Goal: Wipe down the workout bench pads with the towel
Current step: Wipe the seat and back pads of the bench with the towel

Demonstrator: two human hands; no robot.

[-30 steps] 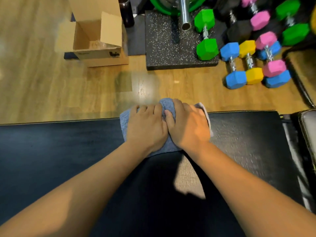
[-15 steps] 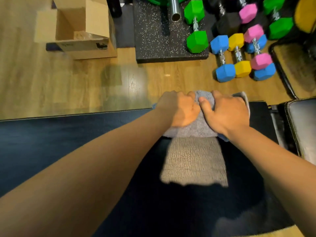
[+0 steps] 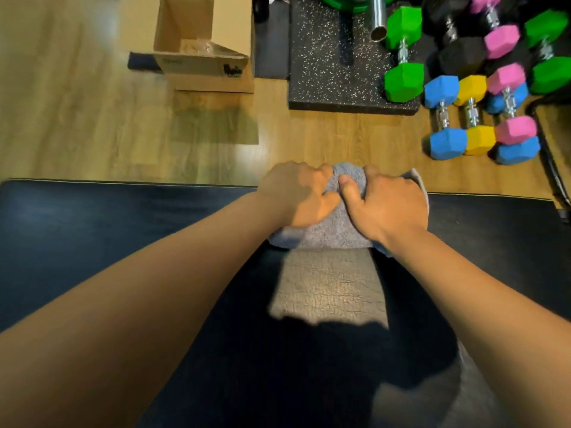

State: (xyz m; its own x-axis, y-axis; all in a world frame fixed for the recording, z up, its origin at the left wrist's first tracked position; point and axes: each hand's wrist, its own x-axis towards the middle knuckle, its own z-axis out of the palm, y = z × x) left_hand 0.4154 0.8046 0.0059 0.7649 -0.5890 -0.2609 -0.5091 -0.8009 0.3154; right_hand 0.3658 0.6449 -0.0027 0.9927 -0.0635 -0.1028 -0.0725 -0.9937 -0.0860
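Both hands, the left hand (image 3: 301, 193) and right hand (image 3: 387, 208), press side by side with fingers curled over the bunched grey towel (image 3: 321, 234) at the far edge of the dark bench pad (image 3: 123, 230). Wiping looks underway; most of the pad's length seems left to cover, though no cleaned streak shows. On the floor beyond, an open cardboard box (image 3: 202, 47) holds what may be clear plastic wrapping.

View: single head-worn wide-angle camera
Facing: forward and steeply down over both forearms
Nearness: close above the bench pad (image 3: 92, 230)
Far edge: wooden floor (image 3: 77, 118), dumbbells, cardboard box (image 3: 197, 41)
Shared views: none
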